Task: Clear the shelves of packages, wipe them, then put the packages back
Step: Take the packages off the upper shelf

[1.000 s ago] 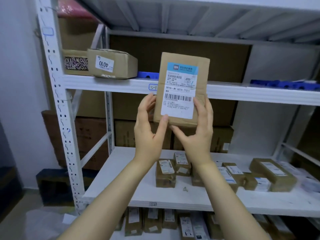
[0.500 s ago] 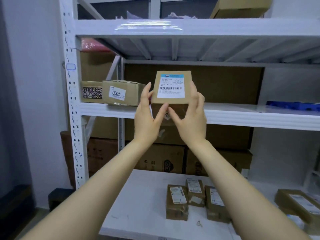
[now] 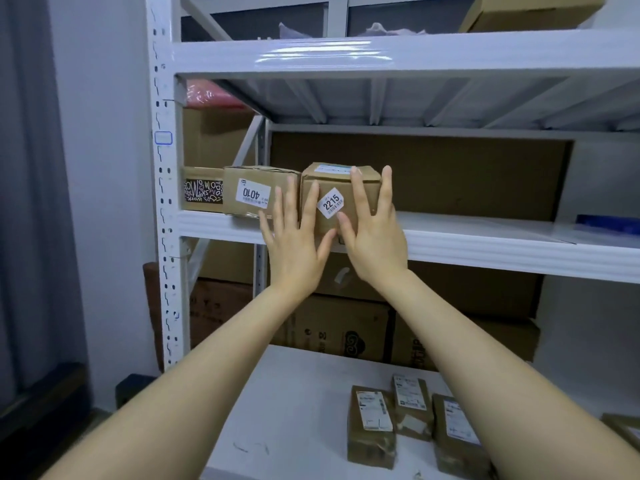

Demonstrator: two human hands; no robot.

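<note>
The 2215 package sat at the front edge of the middle shelf, toward its left end. The left grip and right grip lay flat on the package's front, fingers straight and released, hiding its lower corners. Its top label was unreadable. The 4010 box stood nearer the shelf's left end, and the left grip covered the seam between them.

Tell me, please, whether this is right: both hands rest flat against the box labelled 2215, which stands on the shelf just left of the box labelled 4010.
Not quite: the head view shows the 2215 box just right of the 4010 box, not left. The left hand and right hand do rest flat against it on the shelf.
</note>
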